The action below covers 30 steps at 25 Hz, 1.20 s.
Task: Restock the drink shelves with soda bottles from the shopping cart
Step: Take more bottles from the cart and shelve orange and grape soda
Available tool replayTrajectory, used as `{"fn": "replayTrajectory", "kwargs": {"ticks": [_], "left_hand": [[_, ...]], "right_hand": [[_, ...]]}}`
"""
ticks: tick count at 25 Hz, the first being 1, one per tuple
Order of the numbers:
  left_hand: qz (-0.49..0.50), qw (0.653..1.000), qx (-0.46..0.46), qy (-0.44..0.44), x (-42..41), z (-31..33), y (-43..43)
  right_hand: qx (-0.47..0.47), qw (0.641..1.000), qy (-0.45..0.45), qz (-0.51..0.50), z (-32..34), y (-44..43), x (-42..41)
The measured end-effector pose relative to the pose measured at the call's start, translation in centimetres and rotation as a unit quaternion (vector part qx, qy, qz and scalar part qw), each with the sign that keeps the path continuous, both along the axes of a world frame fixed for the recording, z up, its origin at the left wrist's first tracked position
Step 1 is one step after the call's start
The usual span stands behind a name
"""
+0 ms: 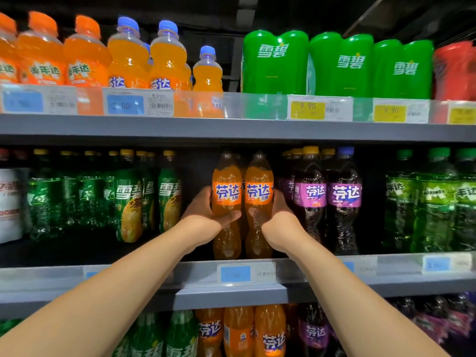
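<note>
The middle shelf (322,276) carries the left orange soda bottle (226,181) and the right orange soda bottle (258,181) upright, side by side near its front edge, between green soda bottles (168,191) and purple soda bottles (311,194). The left hand (206,215) grips the left one with fingers curled round its waist. The right hand (279,217) grips the right one likewise.

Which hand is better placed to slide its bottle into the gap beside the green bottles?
Probably left: the left hand grips the left orange bottle bordering that gap, while the right hand holds the right orange bottle beside the purple bottles.
</note>
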<state>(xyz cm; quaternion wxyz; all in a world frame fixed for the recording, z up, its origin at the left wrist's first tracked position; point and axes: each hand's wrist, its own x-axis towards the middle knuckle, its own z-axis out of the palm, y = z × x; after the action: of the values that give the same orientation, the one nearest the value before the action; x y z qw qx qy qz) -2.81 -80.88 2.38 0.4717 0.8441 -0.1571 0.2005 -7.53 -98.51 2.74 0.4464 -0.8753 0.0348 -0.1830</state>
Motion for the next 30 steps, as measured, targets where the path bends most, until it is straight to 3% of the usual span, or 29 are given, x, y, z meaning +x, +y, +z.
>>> {"fn": "replayTrajectory", "kwargs": {"ticks": [3,8,10,14,18,30], "left_hand": [[-0.01,1.0,0.022,0.002,1.1,0.2,-0.1],[-0.025,1.0,0.014,-0.006,1.9,-0.4,0.3],[-0.031,0.999,0.011,-0.011,2.1,-0.5,0.4],[-0.022,1.0,0.009,-0.017,2.0,-0.6,0.5],[-0.011,0.999,0.023,-0.019,2.0,-0.8,0.4],[-0.025,0.999,0.043,0.017,2.6,-1.5,0.6]], "right_hand": [[-0.014,1.0,-0.004,-0.019,0.4,0.6,0.6],[-0.168,0.981,0.071,-0.066,0.7,0.8,-0.3],[-0.214,0.971,0.04,-0.096,0.4,0.6,-1.4],[-0.087,0.986,-0.127,-0.071,-1.7,0.9,-3.0],[0.057,0.99,-0.084,0.1,-1.3,0.4,-2.3],[-0.03,0.996,-0.012,0.078,-0.3,-0.5,-0.7]]}}
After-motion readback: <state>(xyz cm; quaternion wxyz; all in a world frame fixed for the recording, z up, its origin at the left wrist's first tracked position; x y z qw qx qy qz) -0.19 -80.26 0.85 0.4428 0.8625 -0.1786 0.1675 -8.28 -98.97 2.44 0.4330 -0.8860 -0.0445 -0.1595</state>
